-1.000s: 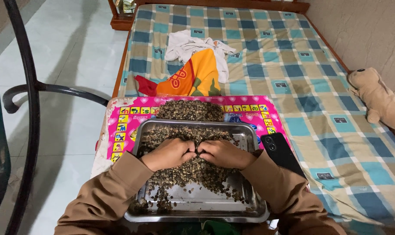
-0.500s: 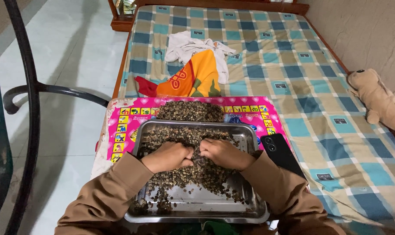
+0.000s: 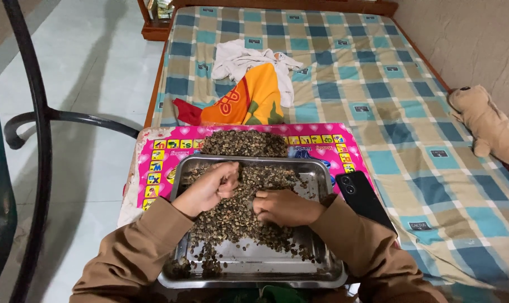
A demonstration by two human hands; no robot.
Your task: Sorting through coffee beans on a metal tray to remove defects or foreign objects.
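Observation:
A rectangular metal tray (image 3: 327,269) lies in front of me, partly covered with small dark brown seeds (image 3: 237,216). My left hand (image 3: 209,188) is lifted a little above the seed heap, fingers curled with a few seeds pinched in them. My right hand (image 3: 282,207) rests palm down on the seeds, fingers bent into the heap. Both arms wear brown sleeves. Behind the tray a second pile of seeds (image 3: 244,143) sits on a pink printed board (image 3: 159,163).
A black phone (image 3: 362,196) lies at the tray's right edge on the checked bed sheet (image 3: 378,95). Crumpled orange and white cloths (image 3: 254,84) lie farther back, a beige plush toy (image 3: 484,123) at the right. A dark metal chair frame (image 3: 38,129) stands at left over the tiled floor.
My left hand has lifted off the heap and moved back toward the tray's far left. The right hand has slid nearer to me over the seeds.

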